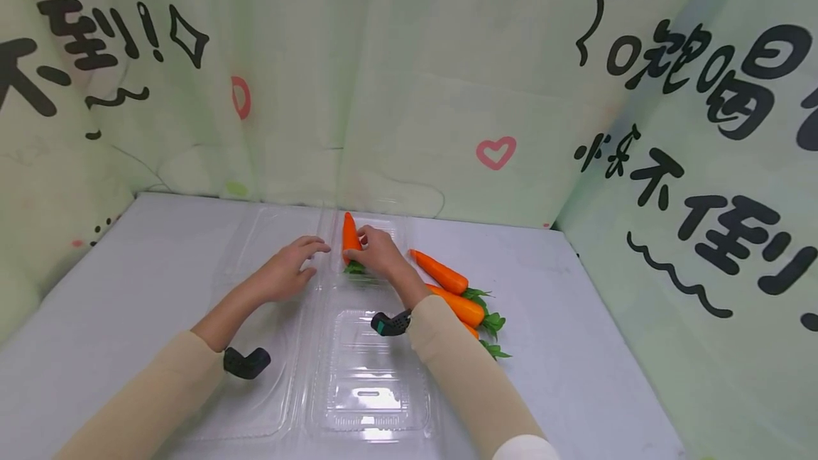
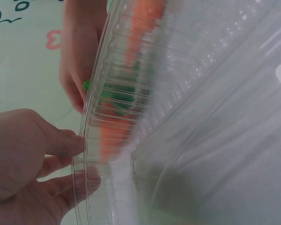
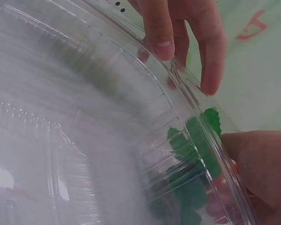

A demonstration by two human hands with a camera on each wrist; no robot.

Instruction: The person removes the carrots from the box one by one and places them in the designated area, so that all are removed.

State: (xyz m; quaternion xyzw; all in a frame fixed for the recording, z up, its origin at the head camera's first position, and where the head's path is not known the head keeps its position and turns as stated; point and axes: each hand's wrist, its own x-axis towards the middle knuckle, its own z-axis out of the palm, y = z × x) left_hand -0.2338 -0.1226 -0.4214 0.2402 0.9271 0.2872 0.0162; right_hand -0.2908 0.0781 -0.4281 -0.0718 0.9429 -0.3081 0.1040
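An orange carrot [image 1: 350,236] with green leaves lies in the far clear plastic clamshell box [image 1: 399,229], tip pointing away. My right hand [image 1: 378,255] pinches it from the right, thumb near the leafy end. My left hand [image 1: 286,272] hovers left of the carrot over the hinge side of the boxes, fingers loosely bent and holding nothing. Through the clear wall in the left wrist view, the left hand [image 2: 28,154] shows thumb and fingers apart. Leaves [image 3: 194,145] show through the plastic beside the right hand [image 3: 267,164] in the right wrist view.
Nearer stands another opened clear clamshell box [image 1: 322,403], its lid [image 1: 255,403] spread to the left. Right of the boxes lie several carrots [image 1: 441,272], partly behind the right forearm. A printed curtain [image 1: 409,91] borders the white table [image 1: 537,346] at the back and sides.
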